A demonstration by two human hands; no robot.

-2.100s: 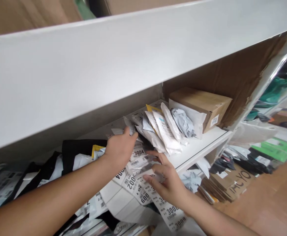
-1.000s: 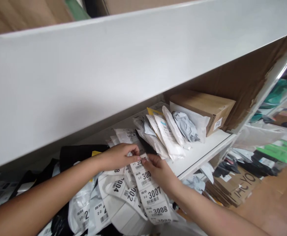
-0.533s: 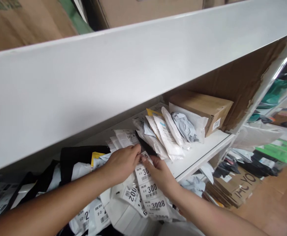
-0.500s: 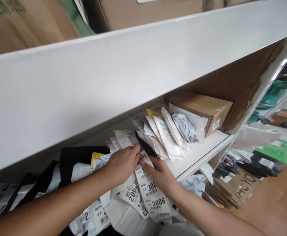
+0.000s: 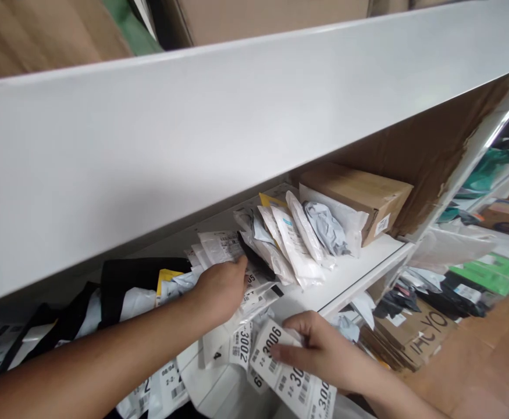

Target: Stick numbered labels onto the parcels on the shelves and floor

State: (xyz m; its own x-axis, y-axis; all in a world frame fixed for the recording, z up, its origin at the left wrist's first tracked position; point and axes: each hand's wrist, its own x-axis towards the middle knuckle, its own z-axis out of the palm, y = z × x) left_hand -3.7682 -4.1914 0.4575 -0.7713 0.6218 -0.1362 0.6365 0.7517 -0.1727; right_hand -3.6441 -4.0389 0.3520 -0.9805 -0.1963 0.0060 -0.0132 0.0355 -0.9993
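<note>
White shelving [image 5: 219, 128], right hand [image 5: 326, 352] pinching label strip [image 5: 295, 378], "3006" readable

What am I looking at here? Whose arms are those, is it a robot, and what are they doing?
No robot here: these are a person's two bare hands. One camera worn on the head takes every picture, looking forward and down, so you see what the wearer sees. On the white shelf are lots of bags and a brown box. The right hand holds a strip of labels; one says 3006. The left hand touches a labelled bag, though I can't tell whether it's gripping it.
</note>
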